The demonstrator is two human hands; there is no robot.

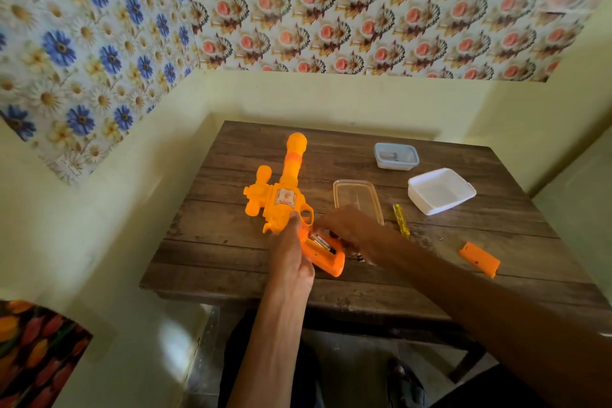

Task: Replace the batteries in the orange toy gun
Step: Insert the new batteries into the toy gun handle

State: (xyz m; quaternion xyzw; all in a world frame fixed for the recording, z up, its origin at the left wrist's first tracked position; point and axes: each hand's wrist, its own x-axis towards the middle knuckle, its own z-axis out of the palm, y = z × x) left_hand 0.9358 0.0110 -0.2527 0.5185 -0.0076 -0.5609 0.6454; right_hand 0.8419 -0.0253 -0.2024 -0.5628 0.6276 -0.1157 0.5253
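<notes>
The orange toy gun lies on the wooden table, barrel pointing away from me. My left hand grips its handle near the trigger. The handle's battery compartment is uncovered and batteries show inside it. My right hand reaches over the compartment, fingertips at the batteries; whether it pinches one I cannot tell. The orange battery cover lies apart at the right. A dark battery rests on the table under my right wrist.
A clear plastic lid lies behind my right hand. A yellow screwdriver sits to its right. A white tub and a small clear box with something inside stand at the back right. Walls enclose the table at left and back.
</notes>
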